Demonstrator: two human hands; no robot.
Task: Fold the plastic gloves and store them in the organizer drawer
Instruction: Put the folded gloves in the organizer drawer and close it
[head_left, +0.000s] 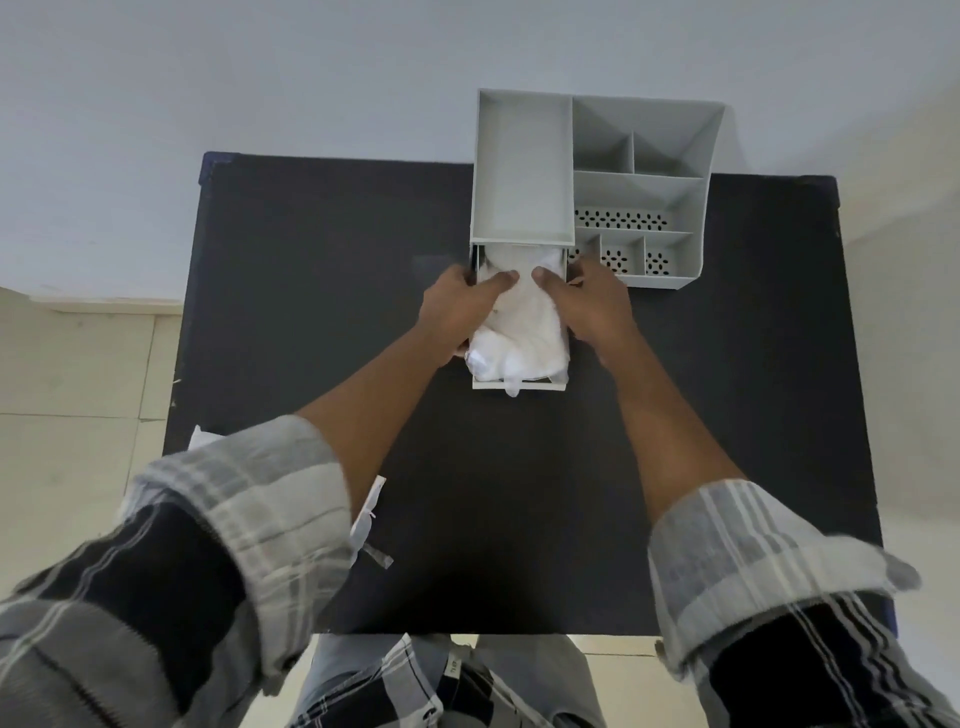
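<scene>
Grey plastic organizer (641, 156): stands at the far edge of a black table (311, 312), with open compartments on top, some with perforated floors.
Drawer (519, 383): pulled out toward the person from the organizer's left section; its front wall is nearest the camera.
Plastic gloves (519, 332): a white, translucent, crumpled bundle lying inside the open drawer, filling it from side to side; a small tail of plastic hangs over the front wall.
Left hand (457, 312): at the drawer's left side, thumb laid on top of the gloves, fingers curled down along the outside of the left wall; it presses rather than grips.
Right hand (592, 306): at the drawer's right side, thumb on the gloves opposite the left thumb, the other fingers bent over the right wall; whether they clasp the wall cannot be told.
Sleeves: grey and black checked, rolled back on both forearms.
Loose plastic (371, 519): more thin clear film lies on the table's near left part, partly hidden under the left forearm, well apart from the drawer.
</scene>
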